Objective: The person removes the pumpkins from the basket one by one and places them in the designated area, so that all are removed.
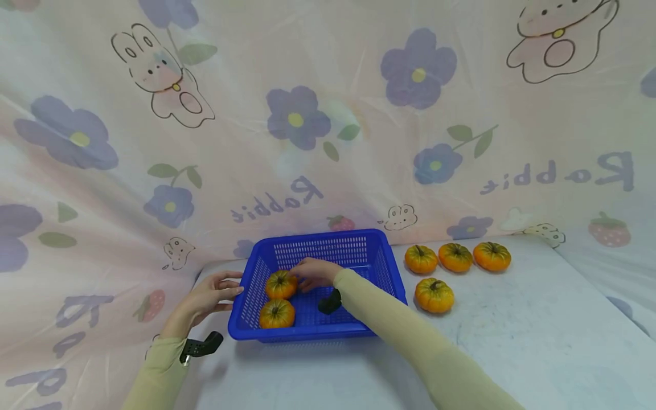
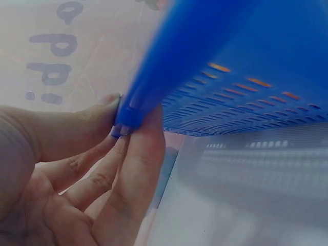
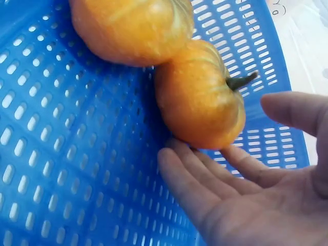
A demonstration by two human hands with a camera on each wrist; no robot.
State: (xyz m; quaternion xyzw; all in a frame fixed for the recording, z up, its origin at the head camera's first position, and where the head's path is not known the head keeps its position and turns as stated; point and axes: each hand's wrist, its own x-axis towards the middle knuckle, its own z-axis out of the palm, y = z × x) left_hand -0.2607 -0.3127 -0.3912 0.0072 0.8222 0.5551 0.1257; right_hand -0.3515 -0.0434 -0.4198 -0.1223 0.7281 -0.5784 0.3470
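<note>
My left hand (image 1: 205,297) holds the left rim of a blue plastic basket (image 1: 328,330). In the left wrist view the thumb lies on one side of that rim and the fingers (image 2: 141,174) on the other. Two orange pumpkins with green streaks sit along the basket's left side, a rear pumpkin (image 1: 281,284) and a front pumpkin (image 1: 277,314), touching each other. Inside the basket, my right hand (image 1: 315,272) is at the rear pumpkin. Its fingers reach under the stemmed pumpkin (image 3: 200,97) in the right wrist view, thumb standing apart from it.
To the basket's right, a row of three pumpkins (image 1: 455,258) lies at the back of the white table (image 1: 517,319), with another pumpkin (image 1: 434,295) in front. A printed cloth (image 1: 338,165) hangs behind the table and along its left side.
</note>
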